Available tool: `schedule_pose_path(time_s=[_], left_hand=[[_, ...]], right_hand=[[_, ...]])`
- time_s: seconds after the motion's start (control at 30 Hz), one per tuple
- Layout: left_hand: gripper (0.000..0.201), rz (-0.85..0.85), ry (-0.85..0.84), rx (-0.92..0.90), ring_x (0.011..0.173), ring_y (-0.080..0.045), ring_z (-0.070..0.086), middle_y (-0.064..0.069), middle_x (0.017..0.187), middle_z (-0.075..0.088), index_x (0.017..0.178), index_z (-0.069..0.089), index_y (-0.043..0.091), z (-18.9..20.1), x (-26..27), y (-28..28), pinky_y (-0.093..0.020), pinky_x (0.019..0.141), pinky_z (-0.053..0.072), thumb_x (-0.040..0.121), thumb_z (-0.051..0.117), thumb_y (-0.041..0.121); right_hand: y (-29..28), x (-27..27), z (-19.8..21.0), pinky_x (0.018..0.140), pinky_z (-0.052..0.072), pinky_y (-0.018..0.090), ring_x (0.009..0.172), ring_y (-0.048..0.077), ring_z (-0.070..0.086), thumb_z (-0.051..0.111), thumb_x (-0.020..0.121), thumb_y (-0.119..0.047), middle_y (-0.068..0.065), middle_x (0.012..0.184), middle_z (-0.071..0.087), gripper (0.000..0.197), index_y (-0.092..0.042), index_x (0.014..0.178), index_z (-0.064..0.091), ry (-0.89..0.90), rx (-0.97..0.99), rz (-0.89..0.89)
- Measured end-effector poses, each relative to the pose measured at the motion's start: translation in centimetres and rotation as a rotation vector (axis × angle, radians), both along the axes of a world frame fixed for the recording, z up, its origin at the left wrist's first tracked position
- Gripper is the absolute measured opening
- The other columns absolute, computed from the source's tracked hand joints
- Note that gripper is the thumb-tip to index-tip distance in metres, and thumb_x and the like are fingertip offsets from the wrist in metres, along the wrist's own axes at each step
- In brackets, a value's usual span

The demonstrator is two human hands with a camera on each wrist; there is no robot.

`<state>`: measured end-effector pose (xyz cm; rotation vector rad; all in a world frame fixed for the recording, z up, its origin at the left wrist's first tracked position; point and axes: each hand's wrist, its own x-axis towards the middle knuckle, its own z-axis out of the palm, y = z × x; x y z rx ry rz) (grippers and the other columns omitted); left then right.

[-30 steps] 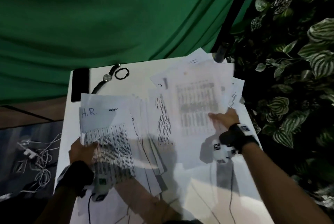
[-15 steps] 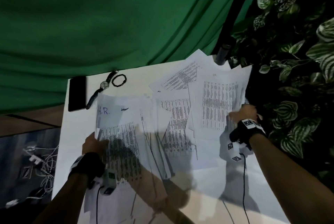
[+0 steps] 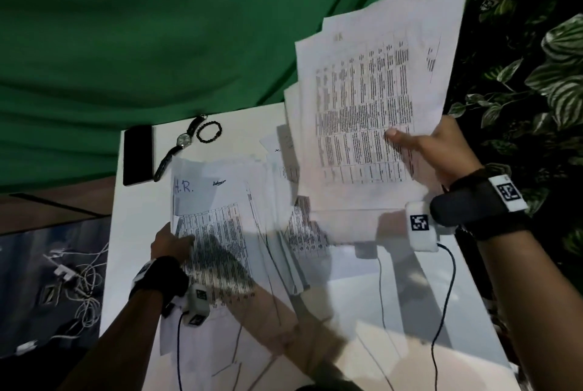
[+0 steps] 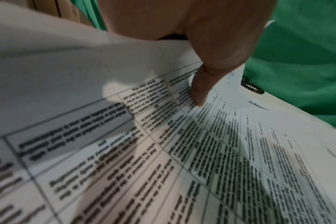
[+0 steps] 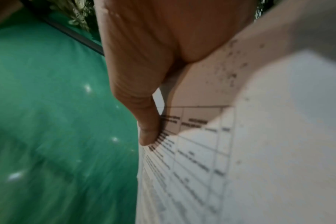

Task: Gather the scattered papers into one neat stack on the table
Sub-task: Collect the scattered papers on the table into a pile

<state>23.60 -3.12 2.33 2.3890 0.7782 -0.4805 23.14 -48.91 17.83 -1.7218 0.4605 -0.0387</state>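
Note:
My right hand (image 3: 419,147) holds a bundle of printed sheets (image 3: 362,100) lifted off the white table (image 3: 394,311), tilted up at the right. Its thumb (image 5: 148,130) presses on the top page; the other fingers are hidden behind the paper. My left hand (image 3: 172,240) grips the left edge of a second pile of papers (image 3: 220,232) lying flat on the table, the top one marked "H.R.". In the left wrist view its thumb (image 4: 199,91) lies on the printed table with the edge curling up. A few loose sheets (image 3: 284,150) lie between the two piles.
A black phone (image 3: 138,154), a wristwatch (image 3: 181,144) and a bead bracelet (image 3: 209,131) lie at the table's far left corner. Green cloth (image 3: 157,43) hangs behind. Leafy plants (image 3: 536,75) stand to the right. White cables (image 3: 82,277) lie on the floor at the left.
My right hand has lifted its bundle of sheets off the table and tilted it upright. My left hand has stayed on the left pile's edge.

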Motion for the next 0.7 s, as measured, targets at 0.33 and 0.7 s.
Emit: schedule_pose_path(time_s=[0.33, 0.7], left_hand=[[0.049, 0.01, 0.017, 0.003, 0.109, -0.042, 0.059, -0.025, 0.122, 0.061, 0.126, 0.053, 0.0, -0.1, -0.8, 0.0, -0.042, 0.091, 0.046, 0.083, 0.069, 0.017], [0.041, 0.078, -0.026, -0.081, 0.093, -0.043, 0.066, -0.026, 0.106, 0.068, 0.115, 0.06, 0.003, -2.7, -1.5, 1.8, -0.053, 0.086, 0.054, 0.081, 0.072, 0.023]], right_hand=[[6.7, -1.8, -14.3, 0.103, 0.044, 0.036, 0.125, 0.032, 0.05, 0.081, 0.066, -0.047, 0.015, 0.137, 0.047, 0.079, -0.001, 0.125, 0.055, 0.664, -0.486, 0.133], [5.3, 5.9, -13.3, 0.094, 0.046, 0.038, 0.119, 0.035, 0.056, 0.079, 0.077, -0.023, 0.021, 0.132, 0.054, 0.073, -0.006, 0.136, 0.039, 0.428, -0.273, -0.22]])
